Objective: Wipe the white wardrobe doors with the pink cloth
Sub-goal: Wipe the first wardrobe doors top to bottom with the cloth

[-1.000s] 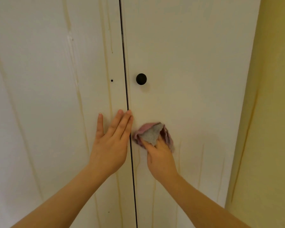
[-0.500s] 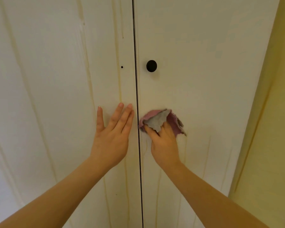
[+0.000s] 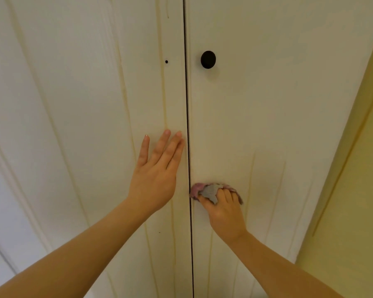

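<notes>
The right hand (image 3: pixel 223 209) grips the crumpled pink cloth (image 3: pixel 205 190) (a grey side shows too) and presses it on the right wardrobe door (image 3: pixel 267 104), just beside the dark gap between the doors. The left hand (image 3: pixel 157 179) lies flat, fingers straight, on the left wardrobe door (image 3: pixel 84 104), a little higher. Yellowish streaks run down both doors. Farther up, a black knob (image 3: pixel 208 59) sits on the right door.

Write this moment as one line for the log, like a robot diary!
step: wiping | left hand flat on left door | right hand grips pink cloth on right door, below black knob
</notes>
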A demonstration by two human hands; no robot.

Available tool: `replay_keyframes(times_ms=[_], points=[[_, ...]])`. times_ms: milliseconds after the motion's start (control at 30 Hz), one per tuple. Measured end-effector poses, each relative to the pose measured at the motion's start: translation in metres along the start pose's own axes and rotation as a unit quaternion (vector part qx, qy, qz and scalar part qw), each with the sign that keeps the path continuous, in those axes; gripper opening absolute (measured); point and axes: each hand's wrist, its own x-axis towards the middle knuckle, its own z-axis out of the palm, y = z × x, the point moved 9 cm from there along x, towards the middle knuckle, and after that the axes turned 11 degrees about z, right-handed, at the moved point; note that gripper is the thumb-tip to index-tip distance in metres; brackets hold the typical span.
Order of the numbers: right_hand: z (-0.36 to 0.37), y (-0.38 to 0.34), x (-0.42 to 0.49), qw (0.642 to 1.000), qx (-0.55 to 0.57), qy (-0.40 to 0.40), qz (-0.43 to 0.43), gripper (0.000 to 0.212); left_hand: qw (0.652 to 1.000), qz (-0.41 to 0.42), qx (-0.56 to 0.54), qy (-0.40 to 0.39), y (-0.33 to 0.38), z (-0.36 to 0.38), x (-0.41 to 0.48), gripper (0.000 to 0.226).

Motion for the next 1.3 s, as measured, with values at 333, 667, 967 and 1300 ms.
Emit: replay_keyframes(times_ms=[333,667,967,1300], points=[[0.01,-0.007,-0.046,0.985,-0.046,-0.082,-0.142,0.035,1.0,0.013,-0.023,-0.015,0.01,0.005,-0.01,0.055],[0.01,-0.02,-0.043,0.975,-0.027,-0.086,-0.201,0.021,0.999,0.026,-0.024,-0.026,0.019,0.006,-0.015,0.056],[-0.015,-0.011,0.022,0.994,-0.008,0.032,-0.101,0.035,0.999,0.034,-0.021,-0.027,0.016,0.008,-0.019,0.052],[-0.032,0.01,0.101,0.999,-0.044,0.026,0.013,0.069,0.999,0.029,-0.015,-0.015,0.017,0.001,-0.004,0.053]])
